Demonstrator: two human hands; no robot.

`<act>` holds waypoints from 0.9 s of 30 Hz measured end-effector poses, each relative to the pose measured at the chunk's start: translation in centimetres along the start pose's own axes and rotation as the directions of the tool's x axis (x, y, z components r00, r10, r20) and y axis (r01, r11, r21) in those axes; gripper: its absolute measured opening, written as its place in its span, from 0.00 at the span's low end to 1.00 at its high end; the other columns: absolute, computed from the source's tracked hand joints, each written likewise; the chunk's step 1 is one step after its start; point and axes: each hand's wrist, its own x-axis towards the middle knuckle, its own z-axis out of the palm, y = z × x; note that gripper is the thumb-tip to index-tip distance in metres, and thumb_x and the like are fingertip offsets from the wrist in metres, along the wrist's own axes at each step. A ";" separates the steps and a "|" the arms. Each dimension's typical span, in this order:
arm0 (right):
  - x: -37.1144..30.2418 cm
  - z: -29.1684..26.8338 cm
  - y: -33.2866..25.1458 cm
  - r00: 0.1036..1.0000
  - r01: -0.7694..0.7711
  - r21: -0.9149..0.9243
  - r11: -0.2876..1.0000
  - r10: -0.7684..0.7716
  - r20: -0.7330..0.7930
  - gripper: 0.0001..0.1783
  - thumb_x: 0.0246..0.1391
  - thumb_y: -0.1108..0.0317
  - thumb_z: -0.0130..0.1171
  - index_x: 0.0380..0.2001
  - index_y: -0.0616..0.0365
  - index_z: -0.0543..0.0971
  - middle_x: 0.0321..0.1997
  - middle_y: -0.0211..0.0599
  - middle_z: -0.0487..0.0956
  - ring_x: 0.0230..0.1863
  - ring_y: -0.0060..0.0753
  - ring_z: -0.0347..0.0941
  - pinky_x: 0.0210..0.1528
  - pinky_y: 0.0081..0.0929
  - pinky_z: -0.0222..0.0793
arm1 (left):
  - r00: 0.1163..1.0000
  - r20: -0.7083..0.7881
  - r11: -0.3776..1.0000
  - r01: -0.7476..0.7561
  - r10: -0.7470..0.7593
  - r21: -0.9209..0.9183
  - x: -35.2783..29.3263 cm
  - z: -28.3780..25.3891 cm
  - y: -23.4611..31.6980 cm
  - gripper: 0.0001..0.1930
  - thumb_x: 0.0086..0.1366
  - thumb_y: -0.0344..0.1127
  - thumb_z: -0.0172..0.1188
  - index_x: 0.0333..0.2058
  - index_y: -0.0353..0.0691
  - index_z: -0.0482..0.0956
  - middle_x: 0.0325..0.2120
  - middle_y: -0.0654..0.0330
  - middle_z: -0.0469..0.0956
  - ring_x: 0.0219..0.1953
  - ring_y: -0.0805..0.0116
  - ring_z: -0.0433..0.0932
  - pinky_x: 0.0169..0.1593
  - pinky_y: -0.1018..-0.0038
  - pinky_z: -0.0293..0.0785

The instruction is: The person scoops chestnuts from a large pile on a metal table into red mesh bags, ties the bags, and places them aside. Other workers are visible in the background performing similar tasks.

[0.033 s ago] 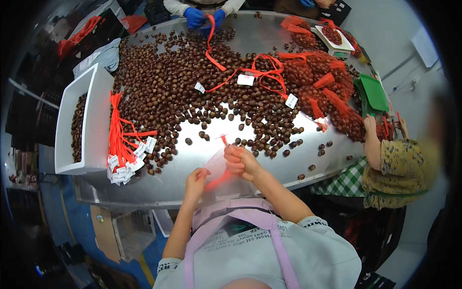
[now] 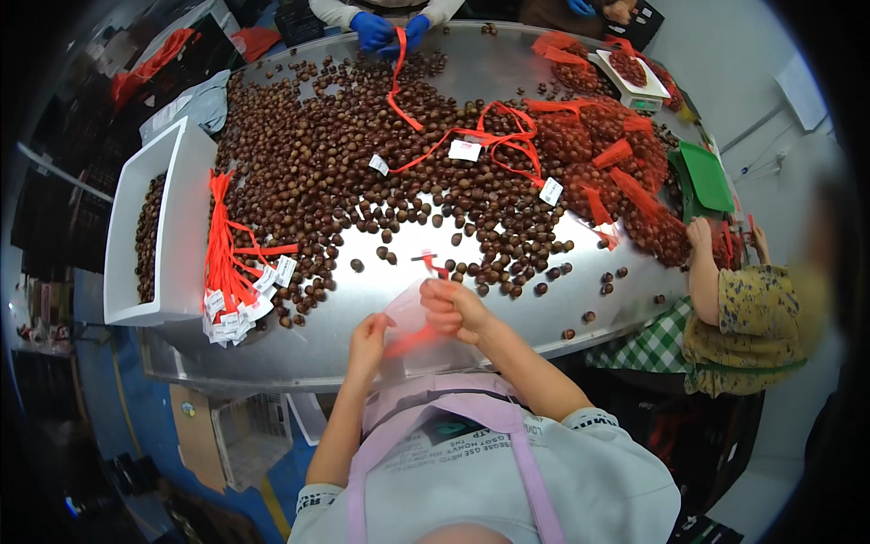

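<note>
Over the near edge of the metal table I hold a red mesh bag (image 2: 410,319), thin and see-through. My right hand (image 2: 455,311) is closed in a fist on it, and a short red end with a small tag (image 2: 424,257) sticks out beyond the fist. To its left, my left hand (image 2: 366,343) pinches the mesh between thumb and fingers. Loose round brown nuts (image 2: 308,145) lie heaped on the table beyond both hands. Left of them rests a bundle of flat red net bags (image 2: 217,245) with white tags.
A white bin (image 2: 186,218) holding nuts stands at the left. Filled red net bags (image 2: 589,145) pile up at the right, near a scale (image 2: 633,82) and a green scoop (image 2: 705,177). Co-workers' gloved hands (image 2: 373,32) at the far side and bare hands (image 2: 700,234) at the right are busy.
The red end with its tag above my right fist has bent and shifted slightly. Both my hands stay in nearly the same place, still on the mesh bag.
</note>
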 end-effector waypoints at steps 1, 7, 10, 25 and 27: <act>-0.3 0.3 0.4 0.999 -0.052 -0.141 0.989 0.051 -0.008 0.09 0.54 0.62 0.47 0.25 0.54 0.65 0.13 0.20 0.55 0.10 0.11 0.44 0.12 0.13 0.37 | 0.995 -0.025 0.968 0.090 -0.099 -0.235 0.2 0.3 -0.2 0.12 0.62 0.38 0.44 0.22 0.40 0.66 0.12 0.67 0.66 0.14 0.76 0.63 0.18 0.81 0.58; 0.7 -2.7 2.6 0.922 0.020 -0.841 0.540 -0.336 -0.193 0.08 0.50 0.67 0.52 0.29 0.60 0.76 0.26 0.26 0.74 0.31 0.22 0.68 0.37 0.20 0.63 | 0.814 0.551 0.423 0.441 0.183 -0.792 0.2 -2.0 0.3 0.12 0.61 0.40 0.45 0.21 0.43 0.66 0.12 0.70 0.64 0.15 0.76 0.64 0.20 0.80 0.61; 1.3 -2.0 1.7 0.871 0.182 -0.418 0.890 -0.343 -0.350 0.08 0.54 0.65 0.47 0.28 0.58 0.70 0.19 0.23 0.65 0.22 0.19 0.62 0.26 0.14 0.60 | 0.922 0.387 0.869 0.176 0.019 -0.463 -1.7 -0.9 1.9 0.11 0.59 0.39 0.48 0.21 0.42 0.67 0.12 0.70 0.65 0.15 0.79 0.63 0.20 0.82 0.59; 1.3 -0.4 0.9 0.898 -0.165 -0.795 0.584 -0.244 -0.365 0.09 0.53 0.65 0.50 0.34 0.59 0.72 0.19 0.25 0.70 0.29 0.18 0.67 0.33 0.14 0.63 | 0.929 0.369 0.672 0.271 0.005 -0.690 0.9 -0.6 1.0 0.06 0.54 0.33 0.54 0.23 0.38 0.70 0.14 0.68 0.67 0.13 0.81 0.60 0.17 0.83 0.56; 2.0 0.1 0.9 0.849 0.113 -0.409 0.906 -0.302 -0.434 0.09 0.55 0.66 0.48 0.35 0.60 0.71 0.18 0.25 0.70 0.25 0.19 0.66 0.28 0.15 0.63 | 0.975 0.175 0.887 0.200 -0.138 -0.417 0.0 -0.1 2.2 0.10 0.51 0.33 0.59 0.20 0.39 0.67 0.14 0.67 0.68 0.13 0.81 0.61 0.14 0.84 0.53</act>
